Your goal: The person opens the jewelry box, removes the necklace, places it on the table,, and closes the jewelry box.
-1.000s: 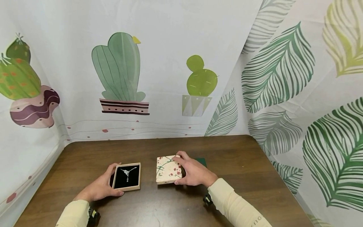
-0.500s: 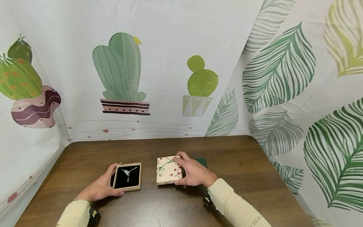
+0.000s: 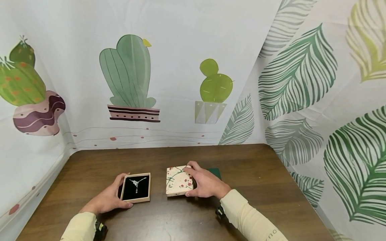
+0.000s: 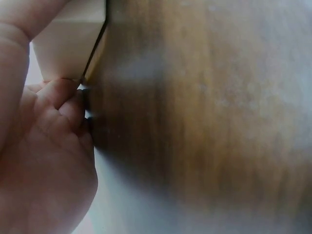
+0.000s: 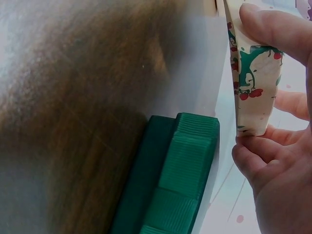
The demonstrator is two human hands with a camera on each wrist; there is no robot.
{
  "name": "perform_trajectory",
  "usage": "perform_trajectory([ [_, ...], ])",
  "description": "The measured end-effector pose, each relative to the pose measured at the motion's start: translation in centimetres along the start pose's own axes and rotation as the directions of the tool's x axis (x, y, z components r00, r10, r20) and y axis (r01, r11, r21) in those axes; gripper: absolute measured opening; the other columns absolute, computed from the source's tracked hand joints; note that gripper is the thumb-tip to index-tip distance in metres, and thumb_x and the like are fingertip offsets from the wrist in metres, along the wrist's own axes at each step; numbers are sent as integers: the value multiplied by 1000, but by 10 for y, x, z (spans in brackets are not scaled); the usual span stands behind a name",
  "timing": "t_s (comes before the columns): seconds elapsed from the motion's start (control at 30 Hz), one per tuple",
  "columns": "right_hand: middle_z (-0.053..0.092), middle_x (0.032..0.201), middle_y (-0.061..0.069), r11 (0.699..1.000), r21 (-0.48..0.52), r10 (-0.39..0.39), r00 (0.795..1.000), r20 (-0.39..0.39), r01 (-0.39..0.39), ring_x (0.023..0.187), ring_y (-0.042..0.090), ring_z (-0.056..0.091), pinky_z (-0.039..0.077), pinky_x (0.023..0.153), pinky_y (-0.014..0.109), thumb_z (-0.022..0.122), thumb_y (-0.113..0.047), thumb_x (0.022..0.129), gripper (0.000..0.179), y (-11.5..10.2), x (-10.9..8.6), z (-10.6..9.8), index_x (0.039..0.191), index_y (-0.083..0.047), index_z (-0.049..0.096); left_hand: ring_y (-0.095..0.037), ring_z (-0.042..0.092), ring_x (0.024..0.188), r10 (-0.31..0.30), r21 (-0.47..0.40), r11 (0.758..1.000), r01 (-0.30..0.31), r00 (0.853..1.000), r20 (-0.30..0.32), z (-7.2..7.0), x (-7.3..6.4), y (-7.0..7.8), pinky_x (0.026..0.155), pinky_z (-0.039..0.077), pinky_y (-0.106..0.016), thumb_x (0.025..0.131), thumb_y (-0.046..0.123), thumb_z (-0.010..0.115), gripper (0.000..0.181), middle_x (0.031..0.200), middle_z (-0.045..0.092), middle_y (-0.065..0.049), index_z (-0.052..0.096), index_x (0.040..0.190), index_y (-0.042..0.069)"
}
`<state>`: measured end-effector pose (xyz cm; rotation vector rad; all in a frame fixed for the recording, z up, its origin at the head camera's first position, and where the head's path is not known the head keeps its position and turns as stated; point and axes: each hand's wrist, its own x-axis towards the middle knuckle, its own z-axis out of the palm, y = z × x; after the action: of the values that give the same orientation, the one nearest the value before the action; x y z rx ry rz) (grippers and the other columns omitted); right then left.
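My left hand (image 3: 109,197) grips a shallow cream jewelry box (image 3: 150,187) from its left, thumb at the near side and fingers at the far side. Inside, a silver necklace (image 3: 136,182) with a small dangling pendant lies on a black pad. In the left wrist view, the box's pale side (image 4: 73,44) shows between thumb and fingers. To the right, my right hand (image 3: 206,182) holds a square cream box lid (image 3: 178,180) patterned with red blossoms and green branches, pinched across its near and far sides. The lid's patterned side (image 5: 258,87) fills the grip in the right wrist view.
A dark green box (image 3: 214,172) with a ribbed side lies on the brown wooden table (image 3: 256,207), partly hidden behind my right hand. Printed cloth (image 3: 175,73) with cacti and leaves hangs along the table's back and sides.
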<state>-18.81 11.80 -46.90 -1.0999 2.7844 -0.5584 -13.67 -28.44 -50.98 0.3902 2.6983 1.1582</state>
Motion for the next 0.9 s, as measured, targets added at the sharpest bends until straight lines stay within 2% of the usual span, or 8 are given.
perform_trajectory([
  [0.3,40,155,12,1000,3,-1,1000,9,1,98,15,64,54,90,29,87,-43,83,84,0,0,1,152,-17,46,-11,60,107,-1,22,1000,1,1000,-1,1,0,-2,89,46,-23,70,33,97,112,148,55,-21,26,153,9],
  [0.6,39,155,10,1000,-1,5,1000,22,-5,88,13,62,53,86,27,86,-43,84,84,1,2,2,153,-16,46,-12,60,108,-1,12,1000,1,1000,2,0,1,-3,90,46,-24,70,33,97,112,148,56,-19,26,153,10],
  [0.9,38,156,10,1000,-3,22,999,35,-21,87,11,61,53,85,26,86,-43,85,84,0,1,2,153,-17,46,-12,60,109,2,24,1000,-2,1000,-7,-1,-1,0,90,46,-24,70,34,97,111,149,55,-18,27,153,10],
])
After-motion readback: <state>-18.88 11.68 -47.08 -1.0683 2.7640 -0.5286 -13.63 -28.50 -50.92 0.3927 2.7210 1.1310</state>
